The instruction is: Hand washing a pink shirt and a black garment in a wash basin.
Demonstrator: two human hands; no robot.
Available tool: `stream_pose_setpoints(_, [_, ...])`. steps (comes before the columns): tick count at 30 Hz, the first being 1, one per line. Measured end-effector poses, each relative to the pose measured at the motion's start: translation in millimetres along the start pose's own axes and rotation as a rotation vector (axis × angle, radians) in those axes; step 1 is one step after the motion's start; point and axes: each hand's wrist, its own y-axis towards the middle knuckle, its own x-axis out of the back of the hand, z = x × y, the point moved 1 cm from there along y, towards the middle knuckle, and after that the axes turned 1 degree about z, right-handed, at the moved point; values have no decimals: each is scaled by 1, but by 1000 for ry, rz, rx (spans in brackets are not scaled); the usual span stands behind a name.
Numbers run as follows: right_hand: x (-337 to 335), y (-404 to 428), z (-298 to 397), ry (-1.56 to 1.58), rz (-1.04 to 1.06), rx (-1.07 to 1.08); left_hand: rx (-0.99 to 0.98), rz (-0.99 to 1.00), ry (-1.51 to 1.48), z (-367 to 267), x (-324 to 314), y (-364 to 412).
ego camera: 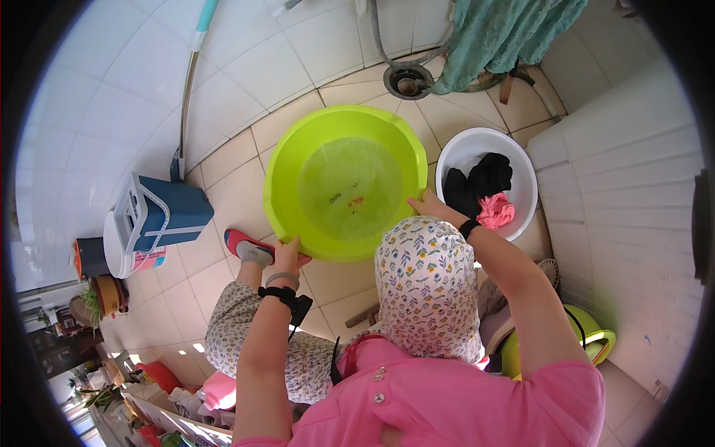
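Note:
A large lime-green plastic basin stands on the tiled floor before me, with some cloudy water in its bottom. My left hand grips the near left part of its rim. On the basin's right side, my right hand has hold of the rim with the fingers over the edge. Just right of that hand is a white round basin. Black cloth and a pink cloth lie inside it.
A floor drain with a grey hose lies beyond the basins, beside a hanging green cloth. At left stand a blue mop bucket and a mop against the wall. A white appliance borders the right.

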Motion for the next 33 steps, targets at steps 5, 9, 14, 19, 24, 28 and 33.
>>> stream_pose_setpoints(5, [10,26,-8,181,-153,-36,-63,100,-42,-39,-14,-12])
stream_pose_setpoints(9, [23,50,11,180,-280,-12,-92,132,-31,-67,-21,-8])
stream_pose_setpoints(14, [47,82,12,157,-364,-8,-116,153,-32,-96,-45,-8])
stream_pose_setpoints(19, [72,111,24,110,-449,49,-218,145,-95,-136,-64,-7])
stream_pose_setpoints(24, [96,109,45,748,-386,-98,-293,259,-143,-191,-89,-6])
stream_pose_setpoints(28, [91,75,84,910,-552,-122,-320,338,-192,-216,-105,-6])
stream_pose_setpoints(33, [94,45,102,962,-367,-84,-356,307,-182,-238,-134,-16])
